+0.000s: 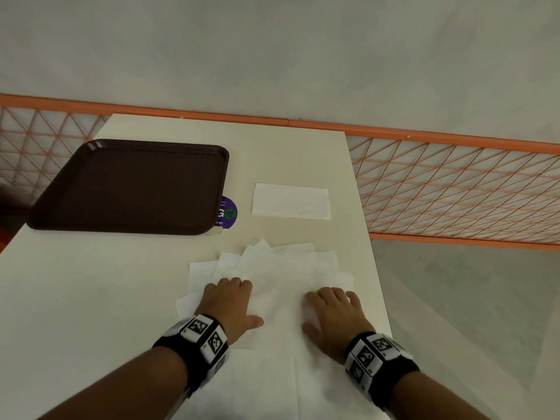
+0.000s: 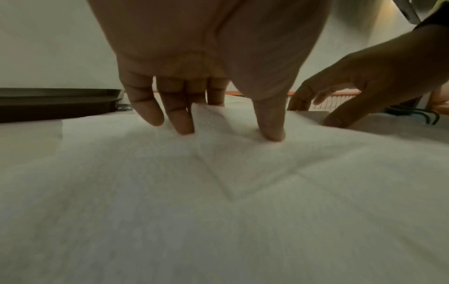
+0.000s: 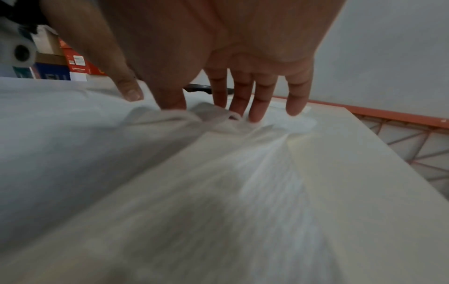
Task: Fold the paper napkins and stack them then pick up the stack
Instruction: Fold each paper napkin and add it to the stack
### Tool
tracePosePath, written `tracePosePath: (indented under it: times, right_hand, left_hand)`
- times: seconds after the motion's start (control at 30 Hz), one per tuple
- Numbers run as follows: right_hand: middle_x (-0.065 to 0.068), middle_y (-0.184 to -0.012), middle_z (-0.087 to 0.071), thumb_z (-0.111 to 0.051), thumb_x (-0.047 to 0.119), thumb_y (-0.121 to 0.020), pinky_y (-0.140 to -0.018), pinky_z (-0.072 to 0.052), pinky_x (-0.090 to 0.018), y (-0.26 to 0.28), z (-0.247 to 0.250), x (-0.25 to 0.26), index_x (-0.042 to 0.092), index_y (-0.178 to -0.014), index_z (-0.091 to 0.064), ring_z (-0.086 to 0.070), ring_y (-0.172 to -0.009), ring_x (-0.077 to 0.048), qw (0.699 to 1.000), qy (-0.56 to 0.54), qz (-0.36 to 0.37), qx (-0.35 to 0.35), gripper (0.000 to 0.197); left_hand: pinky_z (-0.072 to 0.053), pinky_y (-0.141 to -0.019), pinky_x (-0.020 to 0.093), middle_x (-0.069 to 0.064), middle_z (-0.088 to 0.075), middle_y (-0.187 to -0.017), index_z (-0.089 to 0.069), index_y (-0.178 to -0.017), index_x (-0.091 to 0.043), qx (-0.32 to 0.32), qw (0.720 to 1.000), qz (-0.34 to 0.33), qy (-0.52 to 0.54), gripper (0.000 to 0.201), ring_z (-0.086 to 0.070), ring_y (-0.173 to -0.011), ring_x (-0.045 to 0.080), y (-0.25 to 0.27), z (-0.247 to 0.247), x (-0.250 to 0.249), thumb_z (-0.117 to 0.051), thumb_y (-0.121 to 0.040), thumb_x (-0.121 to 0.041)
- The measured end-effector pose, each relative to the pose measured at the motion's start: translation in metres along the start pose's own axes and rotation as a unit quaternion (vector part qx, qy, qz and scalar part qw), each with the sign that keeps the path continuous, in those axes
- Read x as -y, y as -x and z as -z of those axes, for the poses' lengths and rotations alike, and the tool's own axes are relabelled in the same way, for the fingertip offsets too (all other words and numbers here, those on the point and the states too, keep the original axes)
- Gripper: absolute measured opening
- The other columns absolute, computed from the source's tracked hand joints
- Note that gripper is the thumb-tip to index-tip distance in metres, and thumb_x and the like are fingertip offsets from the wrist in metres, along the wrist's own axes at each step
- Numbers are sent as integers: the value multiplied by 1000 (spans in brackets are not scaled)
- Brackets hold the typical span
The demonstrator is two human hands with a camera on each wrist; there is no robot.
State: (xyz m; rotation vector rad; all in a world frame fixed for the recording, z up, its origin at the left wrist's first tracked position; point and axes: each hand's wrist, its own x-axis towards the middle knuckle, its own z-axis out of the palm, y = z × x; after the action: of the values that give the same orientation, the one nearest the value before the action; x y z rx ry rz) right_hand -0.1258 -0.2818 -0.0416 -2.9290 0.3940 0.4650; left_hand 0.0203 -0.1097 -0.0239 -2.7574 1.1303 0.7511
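We press our left hand [image 1: 231,301] and right hand [image 1: 331,310] flat, fingers released, on the top sheet of the loose napkin pile [image 1: 281,268] on the worktop [image 1: 91,298]. Beyond the pile lies a folded napkin [image 1: 291,201], right of the brown tray [image 1: 130,186].

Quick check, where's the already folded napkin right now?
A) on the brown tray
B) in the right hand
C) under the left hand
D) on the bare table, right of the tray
D: the folded napkin lies flat on the table, right of the tray and beyond both hands, which rest on the loose napkins.
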Motion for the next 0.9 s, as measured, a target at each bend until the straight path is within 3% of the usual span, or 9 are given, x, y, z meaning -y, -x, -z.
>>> tracePosePath:
  times: [0.2, 0.27, 0.33, 0.4, 0.47, 0.6, 0.67, 0.77, 0.9]
  right_hand:
    - [0, -123, -54, -52, 44, -91, -99, -35, -40, -16, 23, 2, 22, -127, -46, -47, -115, -25, 999, 9, 8, 37, 43]
    - [0, -122, -55, -53, 39, -92, -94, -38, -32, -14, 23, 0, 22, -125, -49, -50, -114, -23, 997, -59, -5, 58, 38]
    - [2, -108, -61, -59, 34, -88, -80, -41, -25, -8, 21, -4, 25, -107, -58, -56, -100, -17, 979, -192, -34, 55, 21]
    - [5, -82, -63, -68, 28, -82, -67, -43, -22, -3, 15, -12, 28, -81, -60, -57, -76, -12, 932, -351, -86, 29, 8]
    - [5, -68, -63, -73, 20, -82, -60, -45, -24, 0, 13, -20, 24, -74, -64, -56, -63, -10, 859, -494, -130, 9, 13]
    - [-9, -79, -74, -73, 17, -83, -66, -56, -42, -13, 17, -34, 10, -82, -71, -68, -71, -26, 776, -598, -197, -22, 7]
    - [-19, -84, -72, -76, 22, -79, -71, -56, -51, -27, 21, -36, 4, -83, -70, -66, -70, -28, 750, -619, -231, -44, 19]
    - [-14, -75, -73, -77, 25, -79, -67, -57, -48, -54, 33, -43, 6, -76, -71, -64, -64, -24, 748, -604, -263, -71, 20]
    - [2, -54, -57, -72, 30, -83, -44, -46, -23, -92, 59, -59, 13, -59, -60, -52, -47, -16, 808, -513, -276, -84, 31]
  left_hand:
    - [-48, -91, 31, -2, -59, -115, -55, -114, -20, 78, 985, 47, 144, 44, -58, -105, 19, -7, 11, -2, -71, -79, -43]
    - [-51, -81, 27, -4, -64, -100, -59, -95, -22, 75, 972, 36, 221, 26, -62, -92, 16, -4, 12, 4, -73, -77, -35]
    - [-50, -70, 22, -6, -65, -85, -61, -79, -23, 82, 947, 29, 310, 17, -63, -79, 11, -1, 10, 14, -76, -75, -29]
    - [-54, -69, 25, -3, -71, -81, -68, -80, -20, 98, 905, 49, 411, 11, -68, -76, 14, 4, 7, 26, -77, -77, -24]
    - [-58, -79, 36, 5, -75, -86, -71, -90, -11, 116, 855, 79, 500, 11, -72, -82, 21, 5, 3, 35, -75, -81, -17]
    - [-59, -71, 36, 17, -72, -102, -64, -109, 3, 127, 718, 138, 671, 22, -70, -93, 31, 1, 3, 33, -64, -88, -7]
    - [-58, -69, 34, 18, -72, -104, -64, -110, 3, 112, 695, 145, 696, 24, -69, -93, 31, -8, 10, 29, -63, -90, -10]
    - [-58, -74, 40, 23, -70, -103, -65, -104, 5, 47, 726, 141, 672, 21, -69, -91, 34, -40, 25, 27, -62, -90, -11]
    - [-55, -71, 41, 19, -68, -80, -64, -74, -9, -66, 823, 128, 549, 21, -65, -75, 33, -93, 54, 25, -66, -88, -25]
